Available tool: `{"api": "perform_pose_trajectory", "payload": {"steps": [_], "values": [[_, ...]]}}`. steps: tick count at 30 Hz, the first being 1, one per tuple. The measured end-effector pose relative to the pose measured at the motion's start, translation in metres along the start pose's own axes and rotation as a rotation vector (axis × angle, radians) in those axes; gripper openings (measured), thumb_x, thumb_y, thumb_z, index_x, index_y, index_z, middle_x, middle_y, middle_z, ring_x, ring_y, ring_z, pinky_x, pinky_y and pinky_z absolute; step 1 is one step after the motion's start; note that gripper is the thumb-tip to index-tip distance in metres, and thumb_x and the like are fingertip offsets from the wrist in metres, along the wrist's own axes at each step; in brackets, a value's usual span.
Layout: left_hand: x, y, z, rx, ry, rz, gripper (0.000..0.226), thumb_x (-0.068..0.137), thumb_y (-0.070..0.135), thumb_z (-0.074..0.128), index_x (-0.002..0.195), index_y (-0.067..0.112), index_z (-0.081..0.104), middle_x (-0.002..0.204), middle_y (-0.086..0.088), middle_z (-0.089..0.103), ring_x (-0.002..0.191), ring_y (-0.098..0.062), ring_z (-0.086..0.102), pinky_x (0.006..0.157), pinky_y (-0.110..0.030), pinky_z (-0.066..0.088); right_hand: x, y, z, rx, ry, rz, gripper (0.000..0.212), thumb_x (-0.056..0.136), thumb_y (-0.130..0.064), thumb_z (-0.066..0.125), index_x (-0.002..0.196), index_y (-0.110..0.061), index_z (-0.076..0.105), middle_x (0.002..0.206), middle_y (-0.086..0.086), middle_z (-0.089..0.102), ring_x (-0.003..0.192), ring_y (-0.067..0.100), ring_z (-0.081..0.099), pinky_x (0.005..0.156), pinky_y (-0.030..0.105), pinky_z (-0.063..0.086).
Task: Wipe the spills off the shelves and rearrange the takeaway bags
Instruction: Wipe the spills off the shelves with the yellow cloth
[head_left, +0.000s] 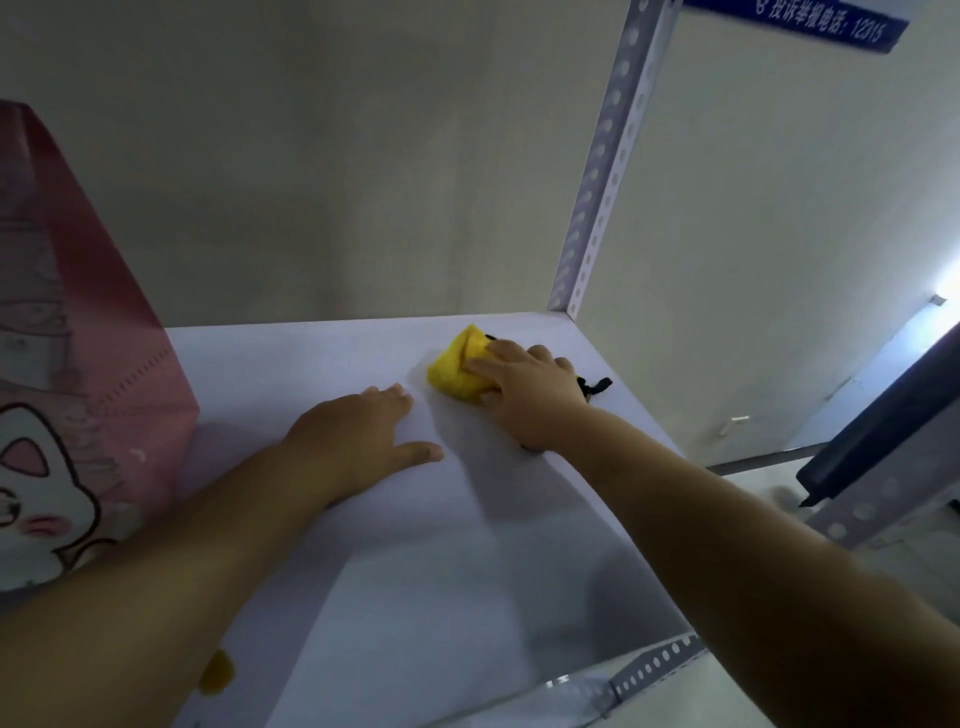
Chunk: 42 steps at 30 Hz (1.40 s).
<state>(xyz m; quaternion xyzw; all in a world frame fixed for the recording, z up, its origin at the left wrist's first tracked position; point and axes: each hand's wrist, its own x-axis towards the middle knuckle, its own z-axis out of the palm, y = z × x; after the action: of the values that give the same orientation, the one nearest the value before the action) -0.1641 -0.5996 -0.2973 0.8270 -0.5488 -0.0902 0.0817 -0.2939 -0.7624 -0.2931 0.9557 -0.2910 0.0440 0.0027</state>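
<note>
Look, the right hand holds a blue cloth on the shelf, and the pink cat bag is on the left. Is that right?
Not quite. The head view shows the cloth is yellow, not blue. The right hand does hold it on the shelf, and the pink cat bag is on the left.

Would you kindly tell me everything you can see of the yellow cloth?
The cloth is bright yellow, soft-looking and bunched into a wedge with a fold across it. It lies on the white shelf, toward the back right corner. The right hand holds it, fingers over its top, thumb at its near edge, hiding its right part. The left hand lies flat beside it, apart. Whether the black strap behind the right hand belongs to it, I cannot tell.
</note>
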Motion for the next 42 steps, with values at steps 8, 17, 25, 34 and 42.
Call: {"api": "perform_pose_trajectory", "payload": {"steps": [8,17,25,34,42], "values": [[0.001,0.0,-0.002,0.015,-0.013,0.027,0.084,0.076,0.073,0.044,0.143,0.024,0.03,0.153,0.004,0.026,0.137,-0.018,0.029,0.107,-0.034,0.028,-0.015,0.063,0.001,0.02,0.016,0.305,0.042,0.092,-0.029,0.038,0.131,-0.042,0.036,0.144,-0.003,0.033,0.119,0.034,0.037,0.095,0.046,0.03],[0.001,0.001,-0.002,0.025,0.006,0.044,0.081,0.078,0.07,0.045,0.141,0.02,0.033,0.152,0.004,0.029,0.136,-0.019,0.03,0.104,-0.034,0.03,0.051,0.028,0.003,-0.003,-0.018,0.399,0.049,0.091,-0.02,0.038,0.136,-0.038,0.035,0.147,0.002,0.026,0.128,0.034,0.029,0.099,0.049,0.025],[-0.001,-0.001,0.0,0.019,0.025,0.031,0.085,0.075,0.075,0.041,0.139,0.02,0.035,0.147,-0.002,0.036,0.131,-0.022,0.037,0.1,-0.037,0.036,0.008,0.004,0.005,0.075,-0.013,0.039,0.044,0.093,-0.031,0.04,0.135,-0.045,0.037,0.148,-0.008,0.029,0.118,0.03,0.037,0.092,0.041,0.026],[-0.011,0.008,-0.02,0.097,0.1,0.052,0.062,0.079,0.061,0.053,0.124,0.019,0.052,0.132,-0.003,0.051,0.117,-0.023,0.05,0.092,-0.036,0.042,-0.063,0.01,0.003,0.061,0.063,0.261,0.041,0.093,-0.033,0.038,0.132,-0.045,0.036,0.147,-0.006,0.03,0.117,0.033,0.037,0.092,0.045,0.03],[-0.077,0.027,-0.038,-0.04,0.256,0.018,0.049,0.08,0.06,0.054,0.116,0.028,0.057,0.12,0.006,0.058,0.105,-0.017,0.055,0.084,-0.031,0.044,-0.125,-0.015,-0.002,0.054,0.108,0.191,0.042,0.091,-0.032,0.041,0.131,-0.043,0.038,0.143,-0.006,0.033,0.11,0.033,0.039,0.085,0.041,0.03]]}}
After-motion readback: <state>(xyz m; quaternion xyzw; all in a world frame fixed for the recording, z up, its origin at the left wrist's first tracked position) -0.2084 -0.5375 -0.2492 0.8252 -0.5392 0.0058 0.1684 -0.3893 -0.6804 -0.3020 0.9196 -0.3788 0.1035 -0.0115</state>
